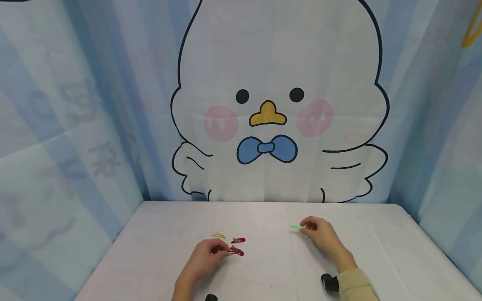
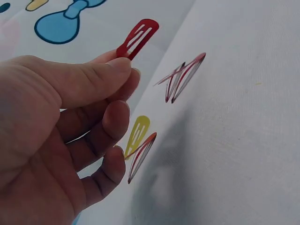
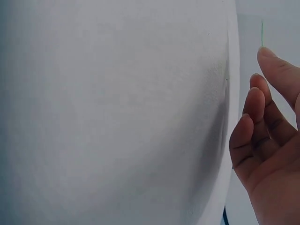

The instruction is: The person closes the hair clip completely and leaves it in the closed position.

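Note:
In the left wrist view, my left hand point(image 2: 89, 117) pinches a red snap hair clip point(image 2: 144, 35) between thumb and forefinger, its rounded end pointing out. Below it on the white table lie more red hair clips point(image 2: 187, 75), standing slightly open, and a yellow hair clip point(image 2: 140, 129) close to another reddish clip point(image 2: 146, 152). The head view has the yellow clip behind the left hand, with a red clip point(image 1: 238, 240) to its right. Over on the right side, my right hand point(image 1: 320, 234) holds a light green hair clip point(image 1: 296, 226) by one end, edge-on in the right wrist view.
The white table point(image 1: 271, 267) runs back to a curtain point(image 1: 339, 175) printed with a large cartoon bird. Pale blue curtains point(image 1: 448, 138) hang on both sides. A black wrist device point(image 1: 330, 283) sits at the right sleeve, and another point(image 1: 211, 297) near the left wrist.

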`<state>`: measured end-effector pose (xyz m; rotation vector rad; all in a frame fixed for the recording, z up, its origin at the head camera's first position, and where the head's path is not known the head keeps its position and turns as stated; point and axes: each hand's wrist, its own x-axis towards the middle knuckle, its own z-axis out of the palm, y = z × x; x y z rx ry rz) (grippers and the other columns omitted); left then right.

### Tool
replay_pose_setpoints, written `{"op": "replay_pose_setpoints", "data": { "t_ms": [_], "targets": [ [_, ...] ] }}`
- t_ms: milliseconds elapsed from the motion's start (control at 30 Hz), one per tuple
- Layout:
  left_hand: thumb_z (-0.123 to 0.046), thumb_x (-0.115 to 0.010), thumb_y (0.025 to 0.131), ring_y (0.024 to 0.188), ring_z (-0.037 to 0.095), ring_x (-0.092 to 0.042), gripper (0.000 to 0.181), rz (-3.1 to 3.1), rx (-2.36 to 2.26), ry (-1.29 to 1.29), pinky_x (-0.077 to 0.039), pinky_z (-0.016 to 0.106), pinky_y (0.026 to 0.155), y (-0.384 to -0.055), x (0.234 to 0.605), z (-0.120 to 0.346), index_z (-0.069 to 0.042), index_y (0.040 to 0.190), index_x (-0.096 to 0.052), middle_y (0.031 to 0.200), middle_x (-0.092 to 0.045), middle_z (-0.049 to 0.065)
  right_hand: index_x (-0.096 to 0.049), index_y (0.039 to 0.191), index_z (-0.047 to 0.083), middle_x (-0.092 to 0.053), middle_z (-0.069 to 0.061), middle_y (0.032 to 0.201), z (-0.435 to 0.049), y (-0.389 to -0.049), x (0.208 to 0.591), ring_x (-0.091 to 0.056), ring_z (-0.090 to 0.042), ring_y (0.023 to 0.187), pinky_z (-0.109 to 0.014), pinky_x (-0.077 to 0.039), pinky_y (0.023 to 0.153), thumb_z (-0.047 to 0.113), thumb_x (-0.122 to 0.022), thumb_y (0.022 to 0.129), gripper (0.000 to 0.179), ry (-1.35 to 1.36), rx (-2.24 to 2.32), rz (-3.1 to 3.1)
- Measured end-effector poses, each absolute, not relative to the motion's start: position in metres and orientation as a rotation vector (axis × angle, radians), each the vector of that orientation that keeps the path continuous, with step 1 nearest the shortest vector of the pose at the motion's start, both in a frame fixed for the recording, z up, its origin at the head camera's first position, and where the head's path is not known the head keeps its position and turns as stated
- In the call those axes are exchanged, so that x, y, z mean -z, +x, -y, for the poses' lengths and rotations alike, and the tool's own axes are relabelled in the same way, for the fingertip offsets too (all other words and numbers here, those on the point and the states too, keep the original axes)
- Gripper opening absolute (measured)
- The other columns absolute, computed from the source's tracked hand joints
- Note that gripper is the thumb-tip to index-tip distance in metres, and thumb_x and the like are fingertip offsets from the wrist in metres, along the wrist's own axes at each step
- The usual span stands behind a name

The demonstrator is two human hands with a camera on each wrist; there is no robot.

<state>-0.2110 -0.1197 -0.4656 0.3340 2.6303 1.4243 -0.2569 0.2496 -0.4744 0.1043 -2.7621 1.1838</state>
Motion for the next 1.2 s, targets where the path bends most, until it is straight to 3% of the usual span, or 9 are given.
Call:
{"op": "replay_pose_setpoints", "data": {
  "t_ms": [500,900,1200],
  "targets": [
    [-0.005,-0.070,0.093,0.081,0.018,-0.057,0.006,-2.604,-1.574,0.383,-0.048,0.029,0.067,-0.210,0.463,0.114,-0.008,0.098,-0.073,0.091,-0.066,-0.002,-0.070,0.099,0.009,-0.060,-0.003,0.089,-0.257,-0.269,0.476,-0.053,-0.022,0.083,-0.039,-0.044,0.075,0.010,-0.076,0.089,0.011,0.039,-1.139,2.877],
    [-0.006,-0.067,0.095,0.088,0.021,-0.059,0.009,-2.521,-1.743,0.314,-0.051,0.035,0.078,-0.211,0.463,0.110,-0.007,0.103,-0.072,0.097,-0.068,0.002,-0.071,0.097,0.009,-0.052,-0.004,0.080,-0.257,-0.275,0.480,-0.047,-0.022,0.075,-0.035,-0.036,0.067,0.012,-0.076,0.088,0.011,0.027,-1.140,2.916],
    [-0.009,-0.068,0.096,0.090,0.021,-0.060,0.010,-2.453,-1.864,0.362,-0.048,0.033,0.077,-0.210,0.457,0.107,-0.006,0.104,-0.073,0.098,-0.070,0.004,-0.072,0.099,0.009,-0.052,-0.004,0.082,-0.256,-0.278,0.479,-0.047,-0.022,0.078,-0.036,-0.036,0.068,0.013,-0.076,0.088,0.013,0.045,-1.120,2.939]
  ]
}}
